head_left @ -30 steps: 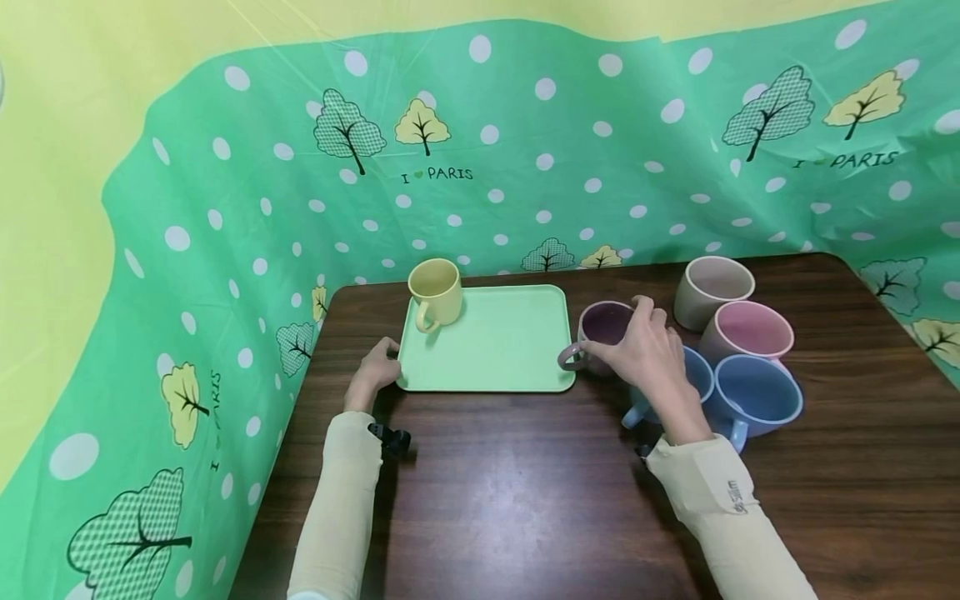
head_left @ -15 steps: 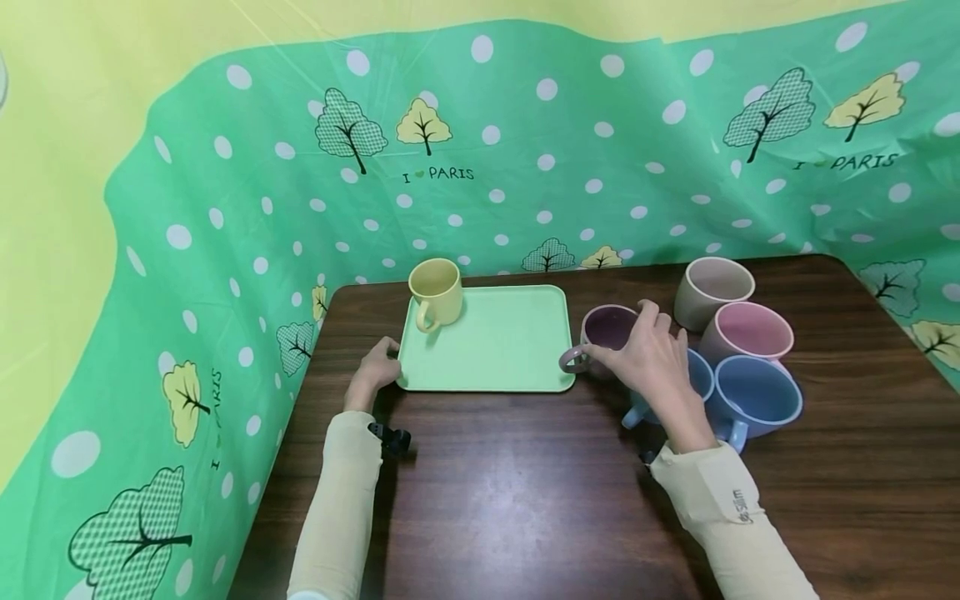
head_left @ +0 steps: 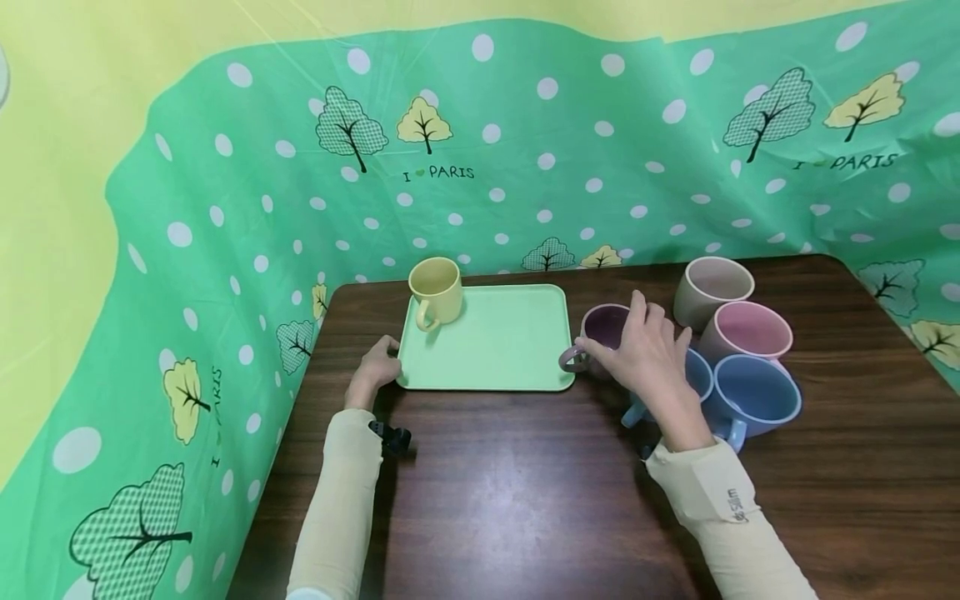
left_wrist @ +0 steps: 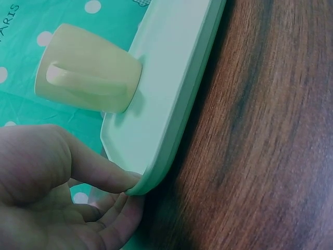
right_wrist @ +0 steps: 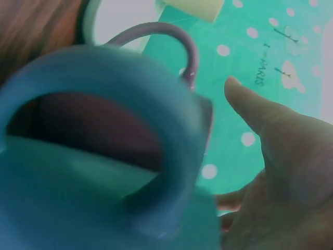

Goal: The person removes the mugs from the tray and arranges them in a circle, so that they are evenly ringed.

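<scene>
Thumb and fingers of my left hand pinch the near left corner of a light green tray; in the left wrist view the thumb lies on its rim. A yellow mug stands upright at the tray's far left corner. My right hand is spread over the right side of a purple mug, which stands just right of the tray with its handle toward it. In the right wrist view the straight thumb is apart from that mug. A blue mug hides much of it there.
Close to my right hand stand a blue mug, a second blue mug, a pink mug and a grey mug. The brown wooden table ends at a green dotted cloth.
My right hand's fingers have spread and lifted a little around the purple mug. My left hand, the tray and the other mugs have stayed in place.
</scene>
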The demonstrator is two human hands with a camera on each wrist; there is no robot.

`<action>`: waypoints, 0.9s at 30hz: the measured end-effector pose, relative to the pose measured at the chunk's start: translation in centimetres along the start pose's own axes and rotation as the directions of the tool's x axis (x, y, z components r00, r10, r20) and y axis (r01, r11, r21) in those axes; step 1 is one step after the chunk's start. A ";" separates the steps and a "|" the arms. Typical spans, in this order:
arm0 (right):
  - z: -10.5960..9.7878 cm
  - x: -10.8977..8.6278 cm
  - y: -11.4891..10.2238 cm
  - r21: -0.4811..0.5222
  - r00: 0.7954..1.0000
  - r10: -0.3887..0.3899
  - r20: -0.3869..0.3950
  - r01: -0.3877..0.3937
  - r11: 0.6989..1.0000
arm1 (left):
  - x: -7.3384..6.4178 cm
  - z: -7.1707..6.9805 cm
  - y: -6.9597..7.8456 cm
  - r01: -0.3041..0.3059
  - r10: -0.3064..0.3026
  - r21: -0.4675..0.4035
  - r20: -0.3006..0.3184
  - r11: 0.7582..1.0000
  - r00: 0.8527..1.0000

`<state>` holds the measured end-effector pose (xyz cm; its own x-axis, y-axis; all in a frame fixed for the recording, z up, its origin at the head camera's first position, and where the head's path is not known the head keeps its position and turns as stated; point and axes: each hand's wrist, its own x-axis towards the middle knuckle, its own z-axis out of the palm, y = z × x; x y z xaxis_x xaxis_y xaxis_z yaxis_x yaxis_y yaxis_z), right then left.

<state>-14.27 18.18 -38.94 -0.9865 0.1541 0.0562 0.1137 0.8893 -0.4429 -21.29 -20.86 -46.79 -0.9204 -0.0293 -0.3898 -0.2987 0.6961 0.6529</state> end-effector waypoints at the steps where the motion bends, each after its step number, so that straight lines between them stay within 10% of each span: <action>1: 0.0 0.0 -0.3 0.003 1.000 -0.006 -0.006 0.006 1.000 | 0.0 0.0 0.0 0.002 -0.002 0.003 0.001 1.000 1.000; 14: 0.6 1.9 -4.9 0.071 0.980 -0.194 -0.052 0.197 0.978 | -0.1 0.0 0.4 0.019 -0.019 0.017 -0.009 1.000 1.000; 27: 4.7 5.0 -9.4 0.400 0.944 -0.298 0.142 0.221 0.890 | 0.0 0.0 0.7 0.034 -0.034 0.028 0.009 0.999 0.999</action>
<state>-20.80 8.54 -38.70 -0.9818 -0.1807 0.0580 -0.1638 0.6530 -0.7394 -21.49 -20.36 -46.34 -0.9073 -0.0468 -0.4179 -0.3227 0.7146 0.6206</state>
